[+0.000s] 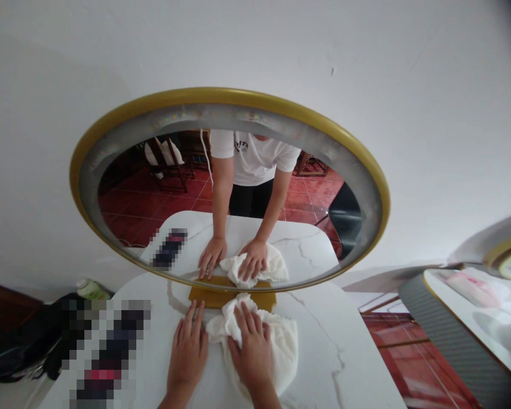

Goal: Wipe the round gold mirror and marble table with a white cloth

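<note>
My right hand lies over a white cloth, its fingers bent onto the bunched part and holding it at the gold base of an oval mirror. The rest of the cloth spreads loosely to the right and under my palm. To the left, my left hand rests palm down on the white marbled tabletop, fingers stretched out, the tips touching or close to the front of the base. Nothing is in it. The mirror reflects both hands and the cloth.
A gold rim frames the mirror before a white wall. A dark, blurred-out object lies at the tabletop's left. Beyond that edge are a green-labelled bottle and black fabric. Another white-topped table stands right.
</note>
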The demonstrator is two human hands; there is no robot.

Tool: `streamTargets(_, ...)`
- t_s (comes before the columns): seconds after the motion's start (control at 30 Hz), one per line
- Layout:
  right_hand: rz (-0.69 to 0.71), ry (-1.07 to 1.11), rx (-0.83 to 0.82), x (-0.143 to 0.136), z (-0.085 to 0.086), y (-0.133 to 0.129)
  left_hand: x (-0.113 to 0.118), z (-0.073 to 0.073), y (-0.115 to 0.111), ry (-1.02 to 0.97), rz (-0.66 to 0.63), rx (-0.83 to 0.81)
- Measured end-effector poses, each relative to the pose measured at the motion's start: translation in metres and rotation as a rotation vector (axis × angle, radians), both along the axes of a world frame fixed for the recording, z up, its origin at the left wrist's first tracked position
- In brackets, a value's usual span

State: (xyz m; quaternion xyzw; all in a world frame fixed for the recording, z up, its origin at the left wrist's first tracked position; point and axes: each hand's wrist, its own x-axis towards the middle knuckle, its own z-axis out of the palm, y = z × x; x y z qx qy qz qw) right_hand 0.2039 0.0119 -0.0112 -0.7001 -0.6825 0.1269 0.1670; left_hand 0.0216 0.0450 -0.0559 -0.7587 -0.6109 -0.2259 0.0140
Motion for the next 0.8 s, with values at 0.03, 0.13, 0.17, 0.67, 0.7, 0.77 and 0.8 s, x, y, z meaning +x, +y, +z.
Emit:
streamTargets(0.03, 0.000, 0.000, 0.003, 0.001, 0.000, 0.000, 0.000, -0.001, 0.000, 0.003, -0.006, 0.007)
streamTargets(0.13, -0.039, -0.021, 0.012, 0.016, 0.000, -0.003, 0.000, -0.002, 0.000, 0.010, -0.010, 0.012)
streamTargets(0.17, -0.070, -0.035, 0.016, 0.025, 0.000, -0.006, 0.000, -0.002, 0.001, 0.012, -0.006, 0.006)
streamTargets(0.67, -0.059, 0.002, 0.018, -0.004, -0.011, -0.004, 0.001, -0.002, 0.001, 0.022, -0.009, 0.039)
streamTargets(0.7, -0.043, 0.012, 0.016, -0.011, -0.011, -0.002, 0.000, -0.002, 0.001, 0.027, -0.014, 0.042)
streamTargets(0.77, -0.014, 0.024, 0.016, -0.019, -0.010, 0.001, -0.001, -0.002, 0.000, 0.034, -0.019, 0.038)
streamTargets(0.8, -0.005, 0.025, 0.019, -0.020, -0.009, 0.001, -0.001, -0.001, 0.000, 0.035, -0.019, 0.033)
